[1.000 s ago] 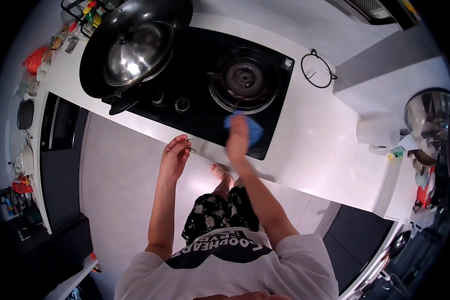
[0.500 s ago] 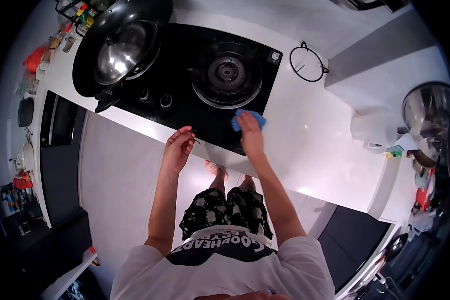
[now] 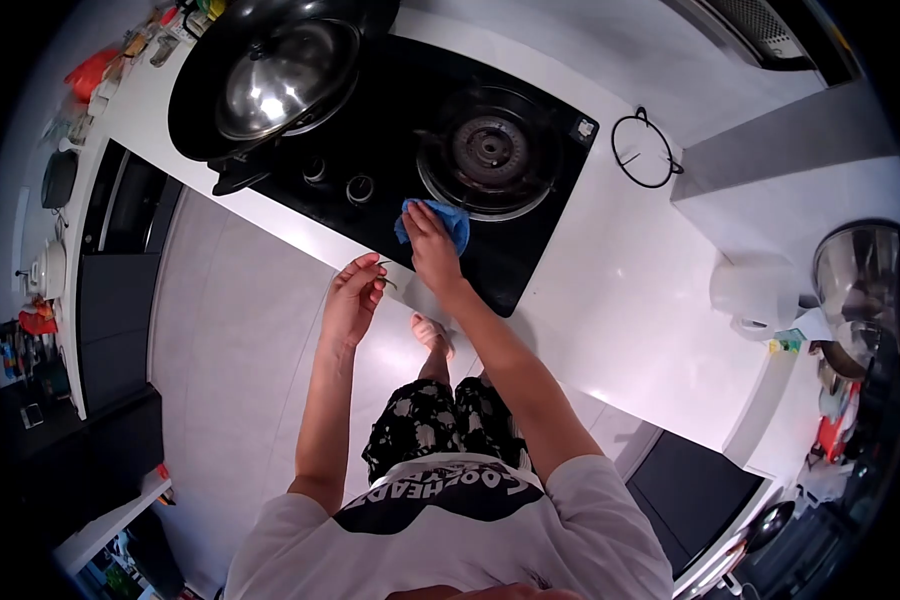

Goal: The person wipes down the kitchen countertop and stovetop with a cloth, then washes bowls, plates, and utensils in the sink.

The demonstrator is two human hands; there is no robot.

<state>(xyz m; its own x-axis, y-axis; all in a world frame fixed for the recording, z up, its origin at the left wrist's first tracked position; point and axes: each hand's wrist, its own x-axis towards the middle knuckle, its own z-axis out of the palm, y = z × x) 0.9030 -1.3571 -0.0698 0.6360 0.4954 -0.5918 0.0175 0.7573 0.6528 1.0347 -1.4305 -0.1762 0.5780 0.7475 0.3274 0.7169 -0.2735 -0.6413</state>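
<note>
A blue cloth [image 3: 454,226] lies on the front of the black glass stove [image 3: 380,110], just below the right burner [image 3: 490,150]. My right hand [image 3: 432,245] presses on it, fingers together over its left part. My left hand [image 3: 353,298] is raised near the counter's front edge, its fingers pinched on small thin green pieces [image 3: 386,281] that stick out to the right. Between the cloth and the wok are two round knobs, the nearer one [image 3: 359,188] left of the cloth.
A large black wok [image 3: 195,105] with a shiny metal lid [image 3: 290,85] sits on the left burner. On the white counter [image 3: 620,290] are a black ring stand [image 3: 645,150] at the back and a white jug [image 3: 755,295] at the right.
My right hand and the blue cloth have moved left along the stove's front, from below the right burner's right side toward the knobs. My left hand has stayed nearly still with the green pieces.
</note>
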